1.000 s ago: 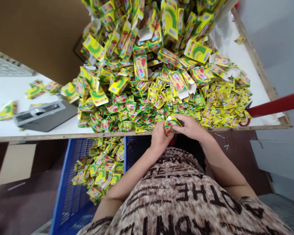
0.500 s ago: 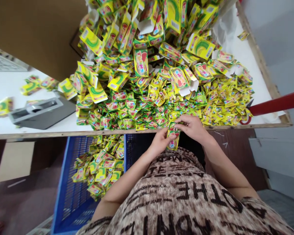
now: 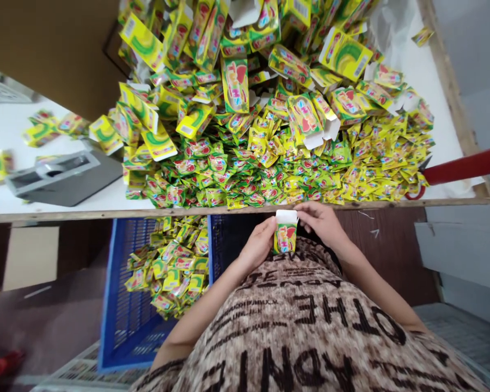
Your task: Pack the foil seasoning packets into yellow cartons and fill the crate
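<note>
My left hand [image 3: 258, 246] and my right hand [image 3: 323, 222] together hold one small yellow-green carton [image 3: 285, 235] just below the table's front edge, in front of my body. The carton stands upright with its white top flap open. My left fingers grip its left side; my right fingers pinch at the flap. Right above my hands, a thick layer of small yellow and green sachets [image 3: 269, 174] covers the near part of the table. Behind them rises a heap of empty cartons [image 3: 237, 81] of the same print.
A blue plastic crate [image 3: 118, 305] under the table at the left holds several filled cartons [image 3: 171, 267]. A grey tape dispenser [image 3: 61, 177] sits on the white table at left. A red bar [image 3: 465, 166] juts in from the right, near scissors' handles [image 3: 414, 193].
My hands have drawn back from the sachet pile toward my body. The carton in them now stands upright with its white flap open and showing.
</note>
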Demonstrator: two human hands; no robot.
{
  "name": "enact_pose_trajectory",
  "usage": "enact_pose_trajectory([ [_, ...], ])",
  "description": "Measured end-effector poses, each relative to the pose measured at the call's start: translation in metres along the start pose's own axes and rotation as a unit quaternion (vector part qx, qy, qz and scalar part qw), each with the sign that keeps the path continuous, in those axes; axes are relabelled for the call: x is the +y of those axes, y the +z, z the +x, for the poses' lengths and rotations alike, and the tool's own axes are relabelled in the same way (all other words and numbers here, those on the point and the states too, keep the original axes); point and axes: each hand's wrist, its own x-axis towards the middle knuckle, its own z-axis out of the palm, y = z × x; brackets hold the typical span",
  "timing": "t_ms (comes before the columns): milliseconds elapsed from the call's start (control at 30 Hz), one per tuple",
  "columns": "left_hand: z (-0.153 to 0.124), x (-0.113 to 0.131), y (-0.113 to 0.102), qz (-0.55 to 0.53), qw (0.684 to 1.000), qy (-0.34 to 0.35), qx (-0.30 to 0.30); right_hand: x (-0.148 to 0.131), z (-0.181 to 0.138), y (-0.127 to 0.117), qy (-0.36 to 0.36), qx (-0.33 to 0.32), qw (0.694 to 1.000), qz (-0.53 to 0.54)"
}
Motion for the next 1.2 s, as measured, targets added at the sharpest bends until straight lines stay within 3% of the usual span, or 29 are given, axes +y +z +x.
enact_pose_trajectory([
  [100, -0.001, 0.009, -0.001, -0.048, 0.997, -0.05, -0.022, 0.003, -0.006, 0.006, 0.099, -0.054, 0.989, 0.091],
  [200, 0.004, 0.016, -0.006, -0.048, 0.995, -0.087, -0.031, 0.001, -0.006, 0.011, 0.081, -0.067, 0.991, 0.078],
  [300, 0.008, 0.019, -0.012, -0.04, 0.995, -0.093, 0.0, -0.002, -0.003, 0.012, 0.051, -0.067, 0.996, 0.039],
  [533, 0.009, 0.01, -0.02, 0.104, 0.99, 0.048, 0.086, 0.004, 0.001, 0.01, 0.044, -0.05, 0.996, 0.063],
  [800, 0.017, 0.01, -0.015, 0.158, 0.981, 0.082, 0.079, -0.003, 0.004, 0.012, 0.058, -0.047, 0.991, 0.112],
  [1000, 0.011, 0.007, -0.015, 0.246, 0.957, 0.139, 0.069, 0.001, -0.006, 0.01, 0.053, -0.04, 0.994, 0.091],
  [1200, 0.008, 0.0, -0.026, 0.275, 0.939, 0.2, 0.046, 0.007, -0.014, 0.012, -0.067, -0.013, 0.997, -0.036],
])
